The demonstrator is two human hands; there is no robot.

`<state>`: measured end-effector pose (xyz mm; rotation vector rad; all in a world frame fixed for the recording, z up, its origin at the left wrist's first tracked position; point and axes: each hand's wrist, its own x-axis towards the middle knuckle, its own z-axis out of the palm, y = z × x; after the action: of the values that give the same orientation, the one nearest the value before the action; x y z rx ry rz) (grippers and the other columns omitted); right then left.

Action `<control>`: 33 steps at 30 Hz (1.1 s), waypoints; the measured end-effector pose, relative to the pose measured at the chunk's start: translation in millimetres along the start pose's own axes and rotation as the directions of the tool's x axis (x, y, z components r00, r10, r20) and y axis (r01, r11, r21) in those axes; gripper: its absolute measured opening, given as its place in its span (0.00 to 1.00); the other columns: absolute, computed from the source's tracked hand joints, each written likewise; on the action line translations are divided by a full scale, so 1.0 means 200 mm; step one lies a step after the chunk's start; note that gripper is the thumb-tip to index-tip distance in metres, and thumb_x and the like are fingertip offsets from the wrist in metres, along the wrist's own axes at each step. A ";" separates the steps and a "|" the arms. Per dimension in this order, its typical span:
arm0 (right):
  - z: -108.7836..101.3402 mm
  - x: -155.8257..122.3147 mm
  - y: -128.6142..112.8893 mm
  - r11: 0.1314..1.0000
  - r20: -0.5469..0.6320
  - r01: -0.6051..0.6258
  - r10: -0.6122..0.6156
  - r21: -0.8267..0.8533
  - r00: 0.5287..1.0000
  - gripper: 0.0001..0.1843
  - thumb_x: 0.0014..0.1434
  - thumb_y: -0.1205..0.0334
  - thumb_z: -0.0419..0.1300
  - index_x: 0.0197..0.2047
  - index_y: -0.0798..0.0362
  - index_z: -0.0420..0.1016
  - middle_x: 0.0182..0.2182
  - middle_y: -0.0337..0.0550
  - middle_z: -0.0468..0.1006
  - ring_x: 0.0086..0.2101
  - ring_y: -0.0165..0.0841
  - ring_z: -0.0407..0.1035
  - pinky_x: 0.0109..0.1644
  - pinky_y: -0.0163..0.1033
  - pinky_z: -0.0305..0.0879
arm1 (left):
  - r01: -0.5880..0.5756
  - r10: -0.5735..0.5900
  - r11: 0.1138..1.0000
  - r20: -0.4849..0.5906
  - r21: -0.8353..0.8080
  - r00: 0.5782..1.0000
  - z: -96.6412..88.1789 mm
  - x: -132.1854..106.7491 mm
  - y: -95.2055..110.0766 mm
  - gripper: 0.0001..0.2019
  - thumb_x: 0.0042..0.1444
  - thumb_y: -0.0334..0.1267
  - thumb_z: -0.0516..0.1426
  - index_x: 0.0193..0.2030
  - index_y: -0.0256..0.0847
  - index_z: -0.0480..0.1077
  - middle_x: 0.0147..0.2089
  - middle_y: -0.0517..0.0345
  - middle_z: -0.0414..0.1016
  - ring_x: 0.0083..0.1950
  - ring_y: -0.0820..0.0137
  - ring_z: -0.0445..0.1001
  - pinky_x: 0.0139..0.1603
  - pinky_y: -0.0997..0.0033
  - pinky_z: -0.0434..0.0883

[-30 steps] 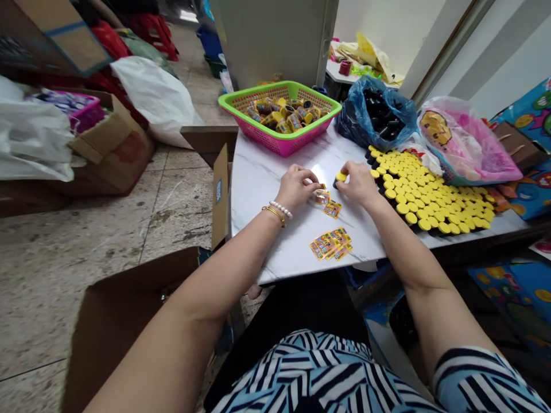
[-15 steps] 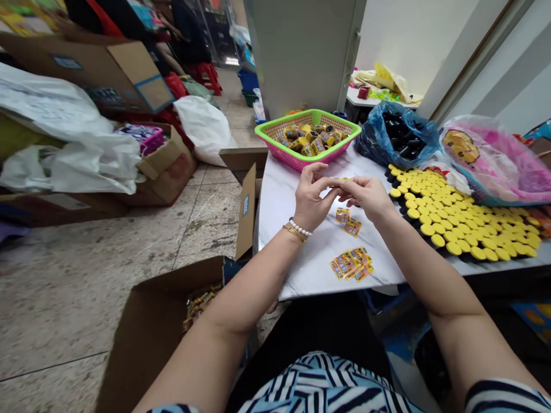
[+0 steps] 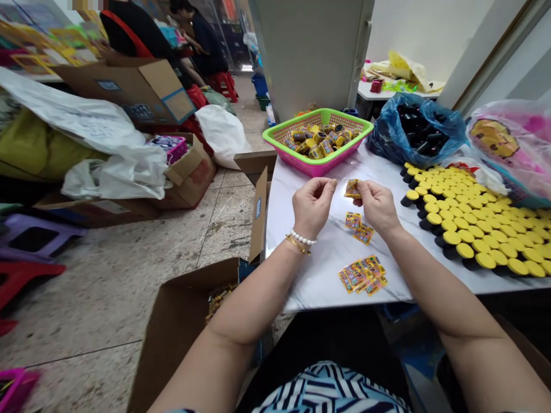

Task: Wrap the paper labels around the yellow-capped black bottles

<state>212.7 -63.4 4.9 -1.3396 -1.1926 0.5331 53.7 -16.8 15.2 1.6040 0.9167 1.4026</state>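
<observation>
My right hand [image 3: 379, 205] pinches a small yellow printed label [image 3: 351, 187] between thumb and fingers, above the white marbled table. Left of it, apart from the label, my left hand [image 3: 313, 207] is closed with thumb and index fingertip together; whether anything tiny is between them I cannot make out. Just below the hands lie two loose printed labels [image 3: 360, 232]. Nearer the table's front edge is an overlapping pile of such labels [image 3: 362, 275]. Beyond my hands, a green-rimmed pink basket [image 3: 316, 166] holds many small labelled containers [image 3: 321, 141].
Rows of black containers with yellow caps [image 3: 477, 223] cover the table's right side. Behind them are a blue bag [image 3: 379, 137] of black pieces and a pink plastic bag [image 3: 523, 149]. An open carton [image 3: 172, 321] stands by my left arm. People sit at the far left.
My hands have moved apart; they were together at the fingertips. The label now shows in my right hand. The view has shifted slightly left.
</observation>
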 end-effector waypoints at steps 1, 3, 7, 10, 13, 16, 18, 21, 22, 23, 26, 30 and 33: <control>0.00 0.00 0.00 1.000 0.005 0.013 -0.013 -0.005 1.000 0.29 0.64 0.32 0.58 0.31 0.51 0.77 0.25 0.38 0.76 0.26 0.31 0.70 0.32 0.38 0.68 | 0.007 -0.007 1.000 0.001 -0.002 1.000 0.00 0.00 0.00 0.13 0.63 0.49 0.62 0.36 0.40 0.78 0.30 0.60 0.76 0.32 0.74 0.72 0.35 0.76 0.69; 0.00 0.00 0.02 0.999 0.004 0.044 -0.044 -0.018 0.999 0.29 0.65 0.32 0.58 0.32 0.51 0.77 0.26 0.38 0.77 0.28 0.31 0.71 0.34 0.38 0.69 | 0.007 -0.006 1.000 0.004 -0.030 1.000 0.01 -0.01 0.01 0.14 0.62 0.50 0.62 0.36 0.40 0.78 0.30 0.59 0.77 0.31 0.74 0.71 0.35 0.76 0.69; 0.00 -0.01 0.04 0.989 -0.028 0.107 -0.111 -0.106 0.993 0.27 0.68 0.35 0.56 0.33 0.50 0.77 0.26 0.38 0.76 0.29 0.32 0.72 0.35 0.38 0.69 | -0.068 0.065 0.993 -0.034 -0.097 0.997 0.02 -0.04 0.01 0.16 0.61 0.52 0.64 0.35 0.39 0.79 0.31 0.57 0.79 0.31 0.74 0.72 0.35 0.74 0.69; 0.00 -0.02 0.04 0.974 -0.031 0.162 -0.169 -0.157 0.985 0.26 0.70 0.38 0.54 0.34 0.50 0.77 0.27 0.38 0.77 0.30 0.32 0.71 0.36 0.38 0.68 | -0.148 0.146 0.987 -0.032 -0.064 0.989 0.04 -0.06 -0.01 0.16 0.60 0.51 0.65 0.36 0.39 0.82 0.34 0.54 0.80 0.34 0.72 0.73 0.38 0.71 0.71; 0.00 -0.03 0.03 0.949 -0.015 0.230 -0.239 -0.214 0.971 0.24 0.71 0.42 0.54 0.32 0.49 0.75 0.27 0.39 0.75 0.31 0.33 0.69 0.36 0.38 0.67 | -0.165 0.165 0.986 0.018 0.019 0.986 0.05 -0.07 -0.03 0.12 0.56 0.48 0.69 0.38 0.41 0.85 0.34 0.54 0.80 0.32 0.73 0.71 0.36 0.71 0.69; 0.02 -0.05 0.00 0.917 0.038 0.300 -0.301 -0.262 0.953 0.18 0.71 0.50 0.55 0.32 0.50 0.73 0.27 0.38 0.74 0.30 0.32 0.67 0.37 0.39 0.64 | -0.098 0.099 0.995 -0.015 0.018 0.995 0.05 -0.04 -0.05 0.10 0.50 0.45 0.72 0.35 0.42 0.85 0.35 0.55 0.80 0.31 0.75 0.70 0.36 0.72 0.68; 0.04 -0.06 -0.01 0.901 0.097 0.334 -0.320 -0.278 0.943 0.13 0.69 0.55 0.57 0.33 0.50 0.74 0.28 0.39 0.75 0.30 0.33 0.67 0.37 0.39 0.63 | 0.008 -0.009 0.996 -0.021 -0.093 1.000 0.04 -0.02 -0.05 0.11 0.49 0.45 0.72 0.34 0.40 0.85 0.34 0.55 0.80 0.31 0.75 0.71 0.35 0.72 0.69; 0.03 -0.05 -0.02 0.868 0.152 0.361 -0.328 -0.342 0.932 0.12 0.68 0.60 0.57 0.32 0.50 0.75 0.28 0.40 0.76 0.30 0.33 0.68 0.38 0.40 0.63 | 0.216 -0.192 0.950 0.120 -0.228 0.974 0.02 0.01 -0.03 0.14 0.48 0.47 0.72 0.35 0.37 0.84 0.27 0.57 0.77 0.25 0.77 0.67 0.27 0.75 0.64; 0.01 -0.04 -0.02 0.853 0.160 0.373 -0.337 -0.366 0.928 0.12 0.67 0.61 0.56 0.32 0.51 0.75 0.28 0.40 0.76 0.31 0.34 0.69 0.38 0.40 0.64 | 0.280 -0.241 0.931 0.185 -0.234 0.953 0.01 0.01 -0.03 0.15 0.47 0.47 0.72 0.35 0.36 0.84 0.24 0.58 0.75 0.22 0.78 0.65 0.24 0.76 0.61; -0.02 -0.02 -0.02 0.838 0.164 0.385 -0.348 -0.387 0.923 0.12 0.67 0.60 0.57 0.32 0.51 0.75 0.29 0.41 0.78 0.32 0.34 0.70 0.40 0.40 0.65 | 0.342 -0.287 0.910 0.239 -0.233 0.927 0.01 0.02 -0.03 0.16 0.46 0.46 0.73 0.35 0.35 0.84 0.22 0.59 0.74 0.21 0.79 0.63 0.22 0.77 0.57; -0.17 0.05 -0.01 0.794 0.165 0.388 -0.353 -0.468 0.921 0.11 0.64 0.54 0.63 0.44 0.50 0.80 0.40 0.45 0.82 0.39 0.38 0.74 0.45 0.44 0.70 | 0.534 -0.436 0.802 0.348 -0.269 0.830 0.00 0.04 -0.06 0.13 0.47 0.40 0.72 0.35 0.33 0.83 0.27 0.53 0.79 0.19 0.82 0.62 0.17 0.79 0.47; -0.36 0.14 0.08 0.673 0.252 0.266 -0.122 -0.690 0.960 0.18 0.54 0.57 0.70 0.49 0.46 0.84 0.49 0.49 0.80 0.42 0.43 0.76 0.52 0.51 0.72 | 0.747 -0.564 0.559 0.494 -0.360 0.661 0.00 0.09 -0.10 0.05 0.53 0.31 0.68 0.36 0.30 0.81 0.43 0.45 0.84 0.22 0.85 0.65 0.14 0.84 0.46; -0.39 0.16 0.14 0.690 0.247 0.160 0.028 -0.706 0.969 0.10 0.52 0.63 0.69 0.40 0.48 0.86 0.38 0.47 0.83 0.38 0.44 0.78 0.53 0.53 0.74 | 0.823 -0.567 0.397 0.596 -0.406 0.568 -0.02 0.12 -0.12 0.04 0.59 0.29 0.64 0.35 0.29 0.78 0.42 0.45 0.83 0.20 0.86 0.60 0.13 0.86 0.46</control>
<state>301.7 -63.5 5.3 -1.9261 -1.7581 0.1508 53.1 15.6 4.8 0.6886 0.6329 0.6104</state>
